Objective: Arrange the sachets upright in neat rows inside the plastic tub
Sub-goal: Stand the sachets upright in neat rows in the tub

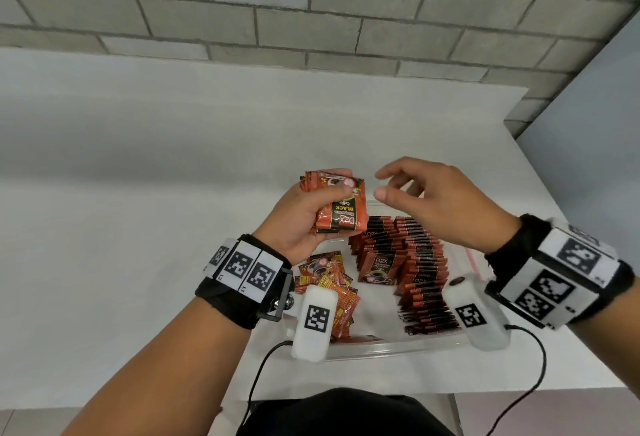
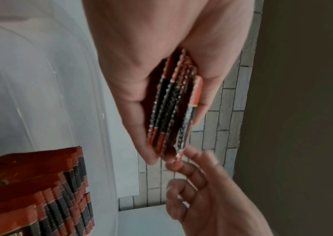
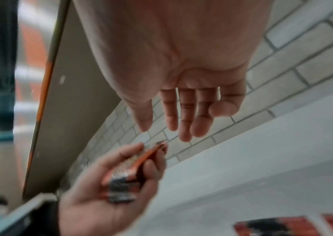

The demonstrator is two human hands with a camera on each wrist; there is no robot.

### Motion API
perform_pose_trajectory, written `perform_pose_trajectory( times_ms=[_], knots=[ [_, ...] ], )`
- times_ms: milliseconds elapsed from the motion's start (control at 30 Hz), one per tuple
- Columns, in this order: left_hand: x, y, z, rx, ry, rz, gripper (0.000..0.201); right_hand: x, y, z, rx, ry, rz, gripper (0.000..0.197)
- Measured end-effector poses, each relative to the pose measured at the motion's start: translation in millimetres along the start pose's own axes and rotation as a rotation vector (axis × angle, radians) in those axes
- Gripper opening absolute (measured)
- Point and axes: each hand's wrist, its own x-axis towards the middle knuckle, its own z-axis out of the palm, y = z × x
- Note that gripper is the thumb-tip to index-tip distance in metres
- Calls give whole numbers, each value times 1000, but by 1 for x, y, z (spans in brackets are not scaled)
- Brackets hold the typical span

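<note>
Presently your left hand (image 1: 304, 214) grips a small stack of sachets (image 1: 341, 209) above the tub's (image 1: 363, 349) far-left corner, long edges running near to far. Your right hand (image 1: 436, 200), fingers loosely spread and empty, hovers just right of it. Upright rows (image 1: 419, 269) stand below; loose sachets (image 1: 332, 283) lie near-left.

A white table (image 1: 173, 158) stood against a wall of pale grey brick (image 1: 311, 3) with darker mortar lines, a plain grey panel (image 1: 588, 96) closed off the right side — and below the table's near edge lay a strip of pinkish floor (image 1: 554, 415), all evenly lit.
</note>
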Motion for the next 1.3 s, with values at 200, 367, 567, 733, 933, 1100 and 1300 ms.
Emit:
perform_pose_trajectory(
  times_ms=[200,367,567,733,933,1100,1300],
  knots=[
    [-1,-2,13,47,-85,2,32,-2,-5,7,265,-31,24,46],
    [-2,-3,13,3,-82,-36,51,0,4,4,429,84,45,30],
    [-1,-6,17,-36,-75,76,46,-6,10,9,497,73,122,34],
    [0,-7,20,-22,-39,113,60,-9,12,11,631,46,161,9],
    [5,-9,17,-11,-68,96,45,-6,13,8,612,40,160,24],
    [7,-11,14,-30,-32,125,48,-3,16,11,800,40,265,21],
    [14,-9,8,-86,92,100,33,-7,28,1,583,16,196,13]
  ],
)
